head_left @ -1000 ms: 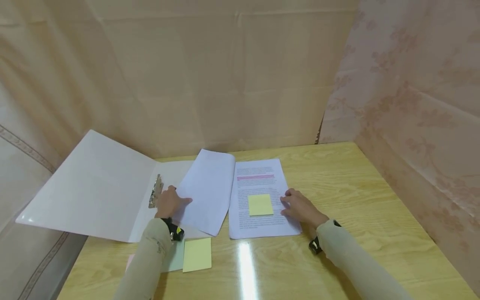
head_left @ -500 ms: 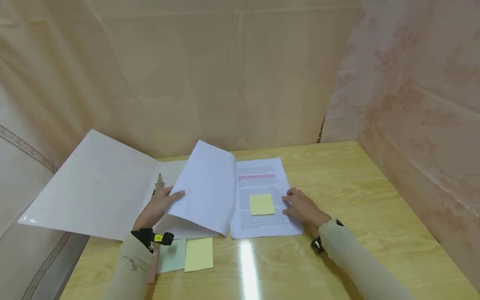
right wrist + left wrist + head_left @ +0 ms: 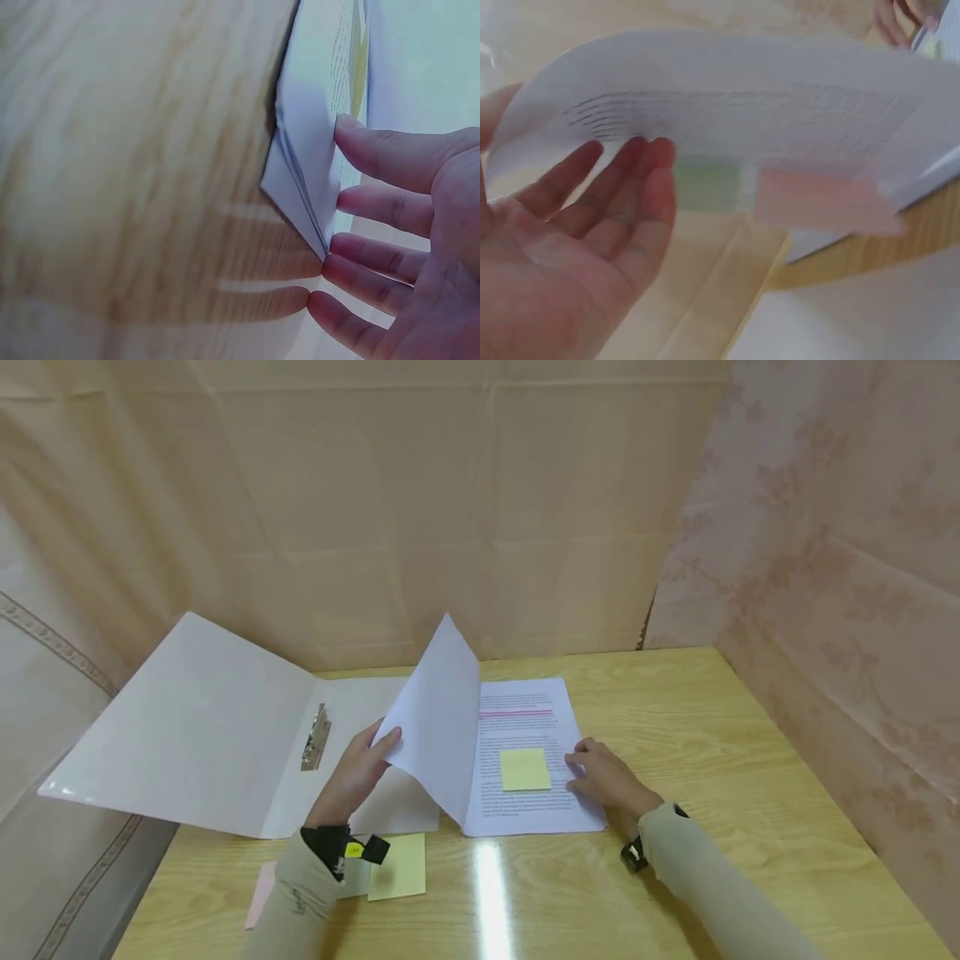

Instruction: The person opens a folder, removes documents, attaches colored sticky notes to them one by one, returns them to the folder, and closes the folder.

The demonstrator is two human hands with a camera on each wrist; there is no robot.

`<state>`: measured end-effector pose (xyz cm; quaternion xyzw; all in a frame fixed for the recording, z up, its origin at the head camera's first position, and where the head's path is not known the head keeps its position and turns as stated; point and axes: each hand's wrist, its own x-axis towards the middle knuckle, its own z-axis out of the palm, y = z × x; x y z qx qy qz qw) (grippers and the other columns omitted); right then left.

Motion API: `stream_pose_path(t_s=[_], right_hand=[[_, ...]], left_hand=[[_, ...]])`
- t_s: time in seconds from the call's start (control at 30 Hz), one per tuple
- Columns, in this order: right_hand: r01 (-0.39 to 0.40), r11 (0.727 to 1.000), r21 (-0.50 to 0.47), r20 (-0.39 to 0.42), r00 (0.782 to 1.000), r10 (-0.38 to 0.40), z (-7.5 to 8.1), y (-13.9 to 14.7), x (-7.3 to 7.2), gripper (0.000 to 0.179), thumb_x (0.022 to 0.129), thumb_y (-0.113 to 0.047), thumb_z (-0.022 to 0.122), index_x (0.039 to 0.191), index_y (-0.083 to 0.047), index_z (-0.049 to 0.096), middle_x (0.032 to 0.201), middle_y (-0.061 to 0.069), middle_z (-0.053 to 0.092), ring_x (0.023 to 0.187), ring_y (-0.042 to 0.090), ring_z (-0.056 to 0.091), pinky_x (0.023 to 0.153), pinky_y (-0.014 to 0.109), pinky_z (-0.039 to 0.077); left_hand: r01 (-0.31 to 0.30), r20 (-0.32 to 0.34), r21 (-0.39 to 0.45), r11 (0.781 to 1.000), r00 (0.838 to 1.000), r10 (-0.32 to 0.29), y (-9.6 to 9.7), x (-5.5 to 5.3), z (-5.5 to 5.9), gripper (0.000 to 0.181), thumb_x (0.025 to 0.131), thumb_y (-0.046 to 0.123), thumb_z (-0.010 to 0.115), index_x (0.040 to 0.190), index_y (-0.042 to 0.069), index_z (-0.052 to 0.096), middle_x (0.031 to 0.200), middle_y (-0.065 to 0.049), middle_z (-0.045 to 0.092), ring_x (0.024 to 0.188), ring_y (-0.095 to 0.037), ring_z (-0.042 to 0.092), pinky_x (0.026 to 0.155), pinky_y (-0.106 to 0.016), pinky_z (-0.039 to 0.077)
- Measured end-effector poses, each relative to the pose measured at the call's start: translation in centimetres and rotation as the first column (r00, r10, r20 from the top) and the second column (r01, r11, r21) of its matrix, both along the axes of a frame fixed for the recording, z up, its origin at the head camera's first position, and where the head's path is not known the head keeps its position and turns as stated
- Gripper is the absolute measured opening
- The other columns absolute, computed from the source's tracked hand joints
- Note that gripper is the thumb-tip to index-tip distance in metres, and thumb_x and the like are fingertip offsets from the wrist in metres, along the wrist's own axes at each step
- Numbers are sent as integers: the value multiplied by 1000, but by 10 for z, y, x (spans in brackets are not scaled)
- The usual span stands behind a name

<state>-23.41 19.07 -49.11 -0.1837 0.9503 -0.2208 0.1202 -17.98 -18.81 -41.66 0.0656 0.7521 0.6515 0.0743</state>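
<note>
My left hand (image 3: pixel 356 772) pinches the free edge of a turned-up sheet of paper (image 3: pixel 438 727), thumb on its blank side and fingers behind. In the left wrist view, printed lines show on the sheet's other face, with green (image 3: pixel 709 184) and pink (image 3: pixel 825 199) squares of paper against it. The sheet rises from the left side of a stack of printed pages (image 3: pixel 525 814). On the top page are a yellow sticky note (image 3: pixel 525 769) and pink highlighted lines. Spread fingers of my right hand (image 3: pixel 611 777) touch the stack's right edge, thumb tip at its top surface.
An open white folder (image 3: pixel 180 735) with a metal clip (image 3: pixel 316 739) lies left, partly under the turned sheet. Yellow (image 3: pixel 397 868), pale green (image 3: pixel 358 875) and pink (image 3: pixel 261 893) sticky notes sit at the front left of the wooden table (image 3: pixel 750 793). Curtains hang behind it.
My left hand has taken the sheet's edge, lifted it and swung it rightward, so more of the folder and its clip show. My right hand stays at the stack's edge.
</note>
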Motion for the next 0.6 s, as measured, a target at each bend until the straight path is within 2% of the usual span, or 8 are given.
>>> stream_pose_path(t_s=[0.1,0.17,0.33,0.43,0.47,0.6], right_hand=[[-7,1000,7,-13,1000,7,1,0,0,51,88,-21,70,133,1,56,137,21,48,124,38,47,104,53,40],[-6,1000,12,-15,1000,7,1,0,1,51,89,-21,70,133,1,56,137,22,48,125,38,47,104,53,40],[9,1000,14,-8,1000,-9,2,0,2,50,90,-23,68,133,0,56,138,21,48,126,38,47,105,53,40],[-4,1000,6,-30,1000,4,2,0,2,44,95,-22,61,132,1,57,136,22,50,125,39,48,104,53,40],[-11,1000,5,-43,999,11,2,0,2,42,97,-21,57,131,2,57,135,23,50,124,40,48,104,54,40],[29,997,-67,-26,999,-31,1,1,0,41,103,-20,42,134,5,52,136,25,52,128,43,47,107,55,38]], left_hand=[[8,-19,83,997,1000,-6,11,3,-3,60,104,37,43,146,-4,35,116,11,60,108,-3,58,100,-22,45],[41,-53,131,991,998,-34,17,4,-6,60,105,37,39,144,-7,35,115,13,60,109,-2,57,96,-18,45],[105,-99,177,979,991,-89,28,6,-11,52,105,39,36,133,-4,44,115,15,61,108,-1,57,93,-22,48],[146,-109,180,973,986,-128,32,6,-14,52,106,37,33,136,-5,43,121,10,59,112,-3,57,93,-23,49],[165,-115,172,971,983,-146,33,7,-15,54,107,35,30,142,-5,38,126,8,58,115,-5,57,94,-24,49],[197,-98,128,972,978,-186,38,8,-20,56,107,37,28,143,-4,39,138,-10,54,124,-14,55,100,-29,48]])
